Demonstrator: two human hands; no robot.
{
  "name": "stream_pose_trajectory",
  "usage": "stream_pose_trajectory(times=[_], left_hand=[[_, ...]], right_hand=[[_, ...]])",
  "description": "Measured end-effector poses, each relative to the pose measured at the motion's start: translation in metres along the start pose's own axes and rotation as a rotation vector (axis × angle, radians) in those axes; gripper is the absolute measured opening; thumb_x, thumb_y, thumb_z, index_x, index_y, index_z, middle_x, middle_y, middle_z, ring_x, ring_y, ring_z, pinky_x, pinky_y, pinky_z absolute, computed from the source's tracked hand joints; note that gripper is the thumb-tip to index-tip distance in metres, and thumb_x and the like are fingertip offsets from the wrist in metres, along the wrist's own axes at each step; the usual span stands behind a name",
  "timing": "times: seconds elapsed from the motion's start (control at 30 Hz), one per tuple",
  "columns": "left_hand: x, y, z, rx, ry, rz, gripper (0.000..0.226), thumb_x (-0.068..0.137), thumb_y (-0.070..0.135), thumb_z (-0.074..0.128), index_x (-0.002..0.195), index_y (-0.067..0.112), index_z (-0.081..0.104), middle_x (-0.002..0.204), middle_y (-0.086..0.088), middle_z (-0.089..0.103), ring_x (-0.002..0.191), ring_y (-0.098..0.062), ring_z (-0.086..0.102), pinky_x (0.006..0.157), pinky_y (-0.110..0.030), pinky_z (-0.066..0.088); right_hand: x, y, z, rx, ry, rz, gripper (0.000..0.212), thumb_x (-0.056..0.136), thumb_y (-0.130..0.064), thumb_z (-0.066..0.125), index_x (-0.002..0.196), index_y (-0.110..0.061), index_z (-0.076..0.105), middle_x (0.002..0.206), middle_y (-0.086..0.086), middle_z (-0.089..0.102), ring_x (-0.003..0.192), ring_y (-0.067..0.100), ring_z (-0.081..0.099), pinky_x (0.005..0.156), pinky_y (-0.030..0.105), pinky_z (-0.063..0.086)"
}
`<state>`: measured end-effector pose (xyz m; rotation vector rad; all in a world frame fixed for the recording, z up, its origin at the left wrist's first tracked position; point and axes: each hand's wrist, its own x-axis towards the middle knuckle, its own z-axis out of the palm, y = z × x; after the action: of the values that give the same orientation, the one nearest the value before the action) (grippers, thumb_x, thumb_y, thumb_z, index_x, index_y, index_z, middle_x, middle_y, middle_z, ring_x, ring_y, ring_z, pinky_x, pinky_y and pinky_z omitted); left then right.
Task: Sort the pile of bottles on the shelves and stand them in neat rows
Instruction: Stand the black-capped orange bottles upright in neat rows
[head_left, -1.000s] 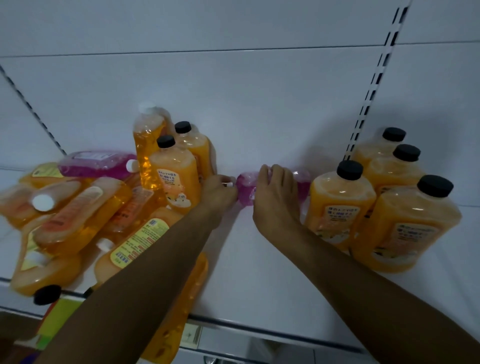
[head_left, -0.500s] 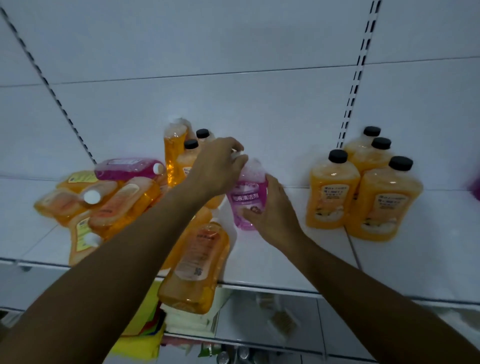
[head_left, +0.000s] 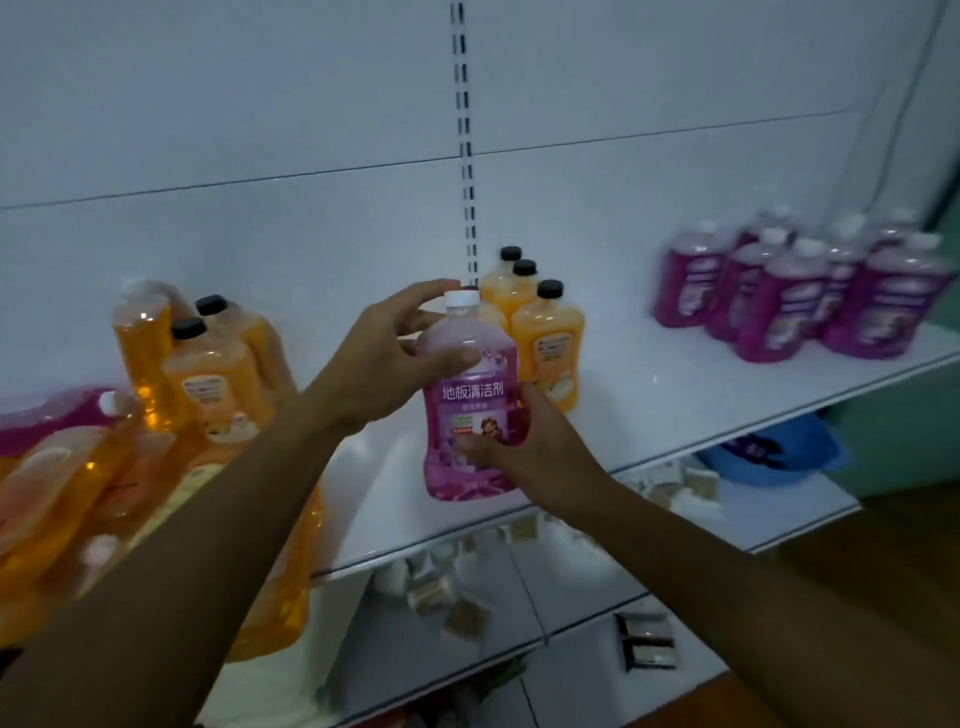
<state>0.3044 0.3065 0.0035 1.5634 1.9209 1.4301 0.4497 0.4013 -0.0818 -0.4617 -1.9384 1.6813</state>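
Note:
A pink bottle (head_left: 470, 395) with a white cap and purple label is held upright above the white shelf (head_left: 649, 384). My left hand (head_left: 387, 358) grips its neck and shoulder. My right hand (head_left: 524, 441) grips its lower body from the right. A pile of orange bottles (head_left: 78, 483) lies at the left, with a pink bottle (head_left: 47, 418) on top. Two orange bottles (head_left: 218, 374) stand behind the pile. A neat group of orange bottles (head_left: 545, 332) stands behind the held one. Several pink bottles (head_left: 800, 291) stand in rows at the far right.
Bare shelf surface lies between the orange group and the pink rows. One orange bottle (head_left: 280, 587) hangs over the shelf's front edge. The lower shelf holds small packets (head_left: 431, 587) and a blue bag (head_left: 774, 452). A slotted upright (head_left: 465, 145) runs up the back wall.
The pink bottle was lying at the back of the shelf; both hands took it, turned it upright and lifted it toward me. The view has swung right, showing the pink rows.

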Motion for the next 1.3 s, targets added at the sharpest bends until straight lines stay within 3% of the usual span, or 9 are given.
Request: stream_pose_trajectory(times=[0.13, 0.27, 0.4, 0.5, 0.63, 0.73, 0.9, 1.03, 1.3], left_hand=[[0.033, 0.016, 0.056, -0.066, -0.063, 0.125, 0.065, 0.072, 0.033, 0.073, 0.133, 0.022, 0.051, 0.115, -0.001, 0.066, 0.1, -0.012, 0.067, 0.078, -0.025, 0.058], [0.066, 0.027, 0.123, -0.134, -0.131, 0.092, 0.07, 0.074, 0.03, 0.077, 0.137, 0.018, 0.047, 0.122, -0.001, 0.061, 0.103, -0.01, 0.064, 0.08, -0.026, 0.058], [0.098, 0.039, 0.192, -0.196, -0.191, 0.089, 0.061, 0.065, 0.036, 0.075, 0.119, 0.017, 0.056, 0.115, 0.001, 0.063, 0.097, -0.011, 0.066, 0.078, -0.024, 0.058], [0.13, 0.049, 0.247, -0.205, -0.241, 0.096, 0.061, 0.067, 0.039, 0.075, 0.12, 0.013, 0.06, 0.113, 0.0, 0.066, 0.097, -0.019, 0.067, 0.081, -0.036, 0.059], [0.177, 0.065, 0.319, -0.224, -0.271, 0.122, 0.06, 0.069, 0.035, 0.076, 0.124, 0.015, 0.062, 0.113, 0.0, 0.069, 0.099, -0.016, 0.068, 0.083, -0.04, 0.058], [0.21, 0.073, 0.366, -0.134, -0.255, 0.181, 0.055, 0.075, 0.032, 0.077, 0.127, 0.021, 0.06, 0.116, 0.003, 0.068, 0.102, -0.013, 0.067, 0.086, -0.041, 0.057], [0.253, 0.077, 0.423, 0.057, -0.182, 0.186, 0.053, 0.081, 0.036, 0.073, 0.13, 0.025, 0.058, 0.117, 0.006, 0.067, 0.102, -0.01, 0.063, 0.092, -0.035, 0.053], [0.268, 0.08, 0.444, 0.233, -0.119, 0.214, 0.052, 0.083, 0.039, 0.071, 0.131, 0.027, 0.057, 0.117, 0.005, 0.068, 0.096, -0.006, 0.058, 0.086, -0.024, 0.045], [0.281, 0.075, 0.452, 0.463, -0.084, 0.234, 0.056, 0.089, 0.036, 0.064, 0.14, 0.024, 0.046, 0.122, -0.002, 0.065, 0.109, -0.02, 0.06, 0.085, -0.022, 0.037]], right_hand=[[-0.022, -0.004, -0.061, -0.039, 0.127, 0.035, 0.054, 0.075, -0.016, 0.081, 0.121, -0.019, 0.052, 0.108, -0.001, 0.069, 0.095, 0.012, 0.069, 0.078, 0.028, 0.058], [-0.042, 0.002, -0.134, -0.1, 0.207, 0.072, 0.06, 0.073, -0.012, 0.082, 0.124, -0.02, 0.05, 0.11, -0.004, 0.068, 0.096, 0.009, 0.068, 0.085, 0.03, 0.057], [-0.054, 0.014, -0.201, -0.138, 0.297, 0.074, 0.055, 0.071, -0.013, 0.083, 0.114, -0.031, 0.054, 0.108, -0.006, 0.068, 0.096, 0.009, 0.068, 0.082, 0.029, 0.057], [-0.054, 0.025, -0.259, -0.165, 0.371, 0.063, 0.061, 0.064, -0.026, 0.084, 0.117, -0.028, 0.054, 0.111, -0.003, 0.068, 0.099, 0.012, 0.067, 0.087, 0.034, 0.056], [-0.048, 0.039, -0.342, -0.223, 0.417, 0.068, 0.059, 0.072, -0.014, 0.081, 0.124, -0.016, 0.053, 0.108, -0.008, 0.068, 0.095, 0.002, 0.067, 0.076, 0.017, 0.053], [-0.036, 0.05, -0.4, -0.305, 0.449, 0.06, 0.059, 0.073, -0.02, 0.082, 0.124, -0.023, 0.053, 0.107, -0.016, 0.066, 0.095, -0.006, 0.062, 0.075, 0.012, 0.049], [-0.014, 0.07, -0.473, -0.342, 0.506, 0.064, 0.057, 0.072, -0.015, 0.082, 0.119, -0.031, 0.055, 0.103, -0.019, 0.066, 0.095, -0.004, 0.06, 0.082, 0.021, 0.051], [0.005, 0.087, -0.501, -0.349, 0.518, 0.051, 0.056, 0.07, -0.005, 0.082, 0.112, -0.029, 0.055, 0.096, -0.021, 0.062, 0.083, -0.016, 0.059, 0.068, 0.004, 0.046], [0.029, 0.104, -0.499, -0.692, 0.635, 0.049, 0.061, 0.068, -0.038, 0.084, 0.114, -0.021, 0.047, 0.106, -0.003, 0.055, 0.093, 0.012, 0.055, 0.069, 0.019, 0.042]])
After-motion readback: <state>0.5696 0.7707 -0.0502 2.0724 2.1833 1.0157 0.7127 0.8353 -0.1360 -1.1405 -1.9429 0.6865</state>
